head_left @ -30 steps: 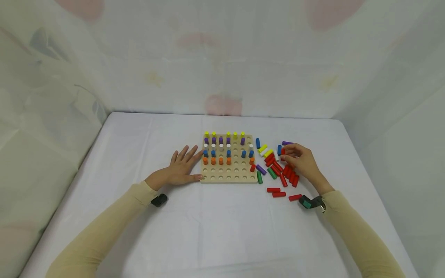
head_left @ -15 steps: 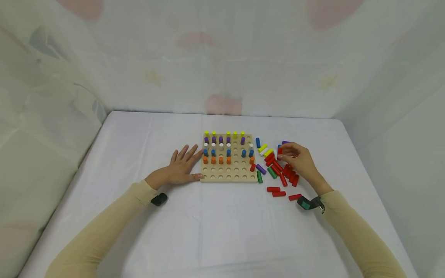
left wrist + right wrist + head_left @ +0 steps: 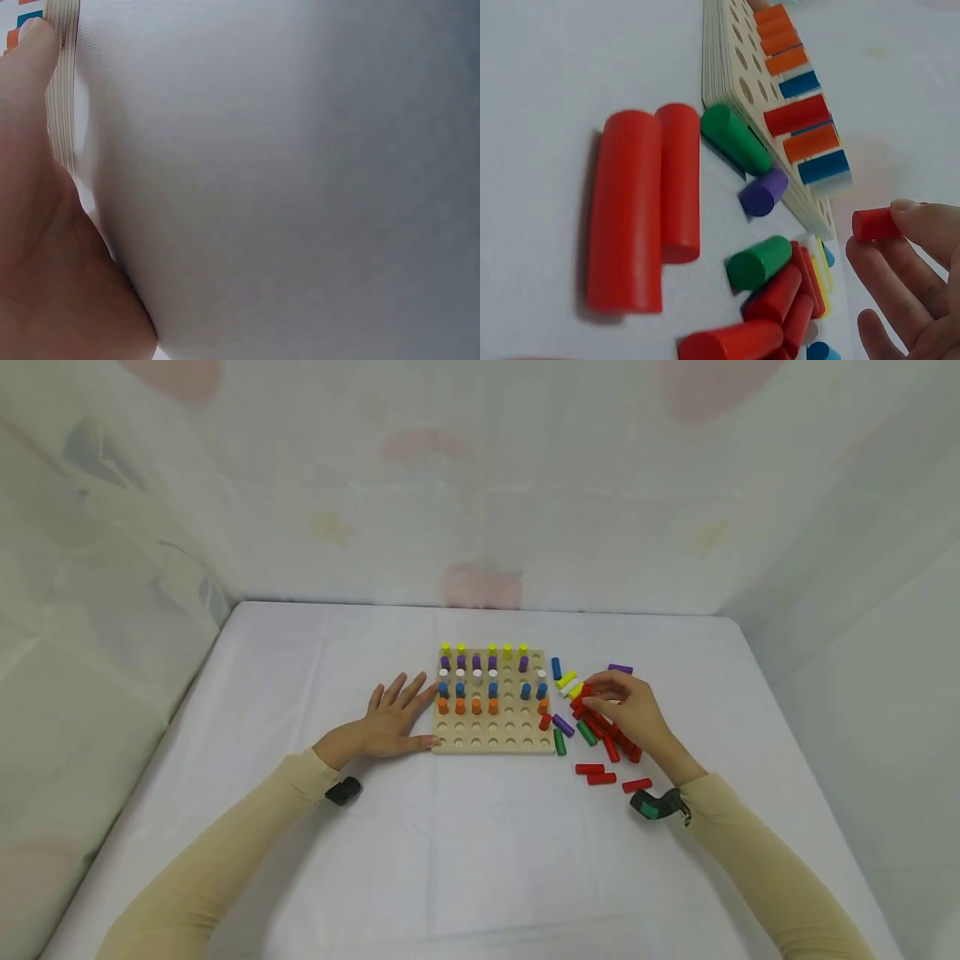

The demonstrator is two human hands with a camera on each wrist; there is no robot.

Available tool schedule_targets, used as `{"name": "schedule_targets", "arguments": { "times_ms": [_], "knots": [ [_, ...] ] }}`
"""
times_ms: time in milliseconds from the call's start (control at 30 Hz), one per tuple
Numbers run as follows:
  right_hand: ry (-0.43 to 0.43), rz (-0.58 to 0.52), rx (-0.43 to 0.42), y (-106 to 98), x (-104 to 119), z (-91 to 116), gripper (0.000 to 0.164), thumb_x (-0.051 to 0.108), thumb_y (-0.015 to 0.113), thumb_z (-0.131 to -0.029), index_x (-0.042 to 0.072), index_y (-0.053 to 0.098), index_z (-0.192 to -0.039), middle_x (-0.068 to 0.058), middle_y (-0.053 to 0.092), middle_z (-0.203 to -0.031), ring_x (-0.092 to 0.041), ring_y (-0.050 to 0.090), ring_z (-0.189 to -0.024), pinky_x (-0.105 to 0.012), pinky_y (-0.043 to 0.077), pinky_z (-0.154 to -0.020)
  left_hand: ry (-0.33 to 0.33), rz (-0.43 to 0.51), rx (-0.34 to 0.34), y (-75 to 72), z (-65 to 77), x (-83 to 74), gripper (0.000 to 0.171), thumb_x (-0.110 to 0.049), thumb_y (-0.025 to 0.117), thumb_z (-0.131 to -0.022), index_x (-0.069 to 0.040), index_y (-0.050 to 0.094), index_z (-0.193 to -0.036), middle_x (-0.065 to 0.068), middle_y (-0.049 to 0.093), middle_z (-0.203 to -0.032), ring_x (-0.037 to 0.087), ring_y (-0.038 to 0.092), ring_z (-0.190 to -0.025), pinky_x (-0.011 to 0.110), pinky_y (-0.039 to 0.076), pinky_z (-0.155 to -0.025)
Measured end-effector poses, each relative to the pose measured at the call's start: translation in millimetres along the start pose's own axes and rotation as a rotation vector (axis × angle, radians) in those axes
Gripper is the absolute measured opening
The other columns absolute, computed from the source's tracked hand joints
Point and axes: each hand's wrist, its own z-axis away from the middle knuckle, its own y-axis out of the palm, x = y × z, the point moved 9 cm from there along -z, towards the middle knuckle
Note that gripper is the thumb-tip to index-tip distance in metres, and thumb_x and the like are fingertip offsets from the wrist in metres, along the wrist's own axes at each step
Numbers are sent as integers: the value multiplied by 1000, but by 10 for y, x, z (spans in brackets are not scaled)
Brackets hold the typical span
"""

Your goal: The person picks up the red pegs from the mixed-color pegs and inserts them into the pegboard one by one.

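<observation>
Spread flat on the white table, my left hand (image 3: 386,727) touches the left side of a wooden pegboard (image 3: 510,748). In the left wrist view its thumb (image 3: 30,64) lies along the board's edge. My right hand (image 3: 633,714) is raised over the loose pegs right of the board, pinching a red peg (image 3: 874,224) between thumb and fingers. Rows of yellow, purple, white, blue and orange pegs (image 3: 477,706) stand in the board, with gaps between some. One red peg (image 3: 545,722) stands at the right end of the row nearer the front.
Loose red pegs lie heaped under my right hand, with green pegs (image 3: 587,732), a purple peg (image 3: 563,725) and yellow pegs (image 3: 567,679) beside them. Two red pegs (image 3: 602,779) lie nearer the front, another red peg (image 3: 637,785) to their right. Patterned cloth hangs behind the table.
My right hand has moved left toward the board with the red peg in its fingers, now covering part of the heap. The left hand has stayed still.
</observation>
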Motion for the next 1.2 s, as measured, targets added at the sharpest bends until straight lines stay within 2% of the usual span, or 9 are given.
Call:
{"name": "schedule_targets", "arguments": {
  "times_ms": [267, 467, 700, 800, 1067, 1200],
  "knots": [
    [9, -47, 23, 128, 47, 8, 31, 25, 72, -92, 12, 64, -120, -11, 71, -114, -19, 69, -101, -11, 52, -83, -3, -1, 3, 17, -8, 16, 96, -69, 50, -91, -28, -3, -161, 8, -14, -168, 41, -17, -153, 71, -6, -117],
    [25, -69, 43, 210, 130, 36, 33, 20, 72, -92, 9, 64, -122, -14, 71, -115, -5, 67, -93, -9, 51, -82, -3, -6, 5, 24, -9, 17, 96, -69, 50, -91, -28, -3, -160, 9, -14, -168, 42, -17, -153, 71, -6, -117],
    [-64, -96, 24, 265, 222, 34, 30, 19, 75, -89, 10, 66, -116, -13, 72, -108, 0, 68, -86, -12, 52, -84, -3, -4, 3, 11, 2, -3, 96, -67, 52, -92, -27, -2, -161, 10, -13, -168, 42, -17, -153, 71, -6, -117],
    [-74, -98, 25, 304, 241, 31, 29, 18, 75, -89, 10, 66, -116, -13, 72, -108, 0, 68, -88, -12, 52, -85, -3, -5, 4, 10, 1, -4, 96, -67, 51, -92, -27, -3, -161, 10, -13, -168, 42, -17, -153, 71, -6, -117],
    [-33, -106, 23, 374, 279, 39, 28, 20, 76, -88, 13, 67, -114, -9, 72, -110, -14, 70, -94, -13, 54, -80, -2, -7, 4, 8, 0, 0, 96, -67, 50, -92, -27, -3, -160, 9, -14, -168, 42, -17, -153, 71, -6, -117],
    [-35, -125, 30, 419, 285, 43, 29, 20, 77, -87, 12, 67, -114, -10, 72, -110, -16, 70, -94, -14, 54, -78, -1, -12, 3, 7, 2, -1, 96, -67, 51, -92, -27, -3, -160, 9, -13, -168, 42, -16, -153, 71, -5, -117]
  ]
}}
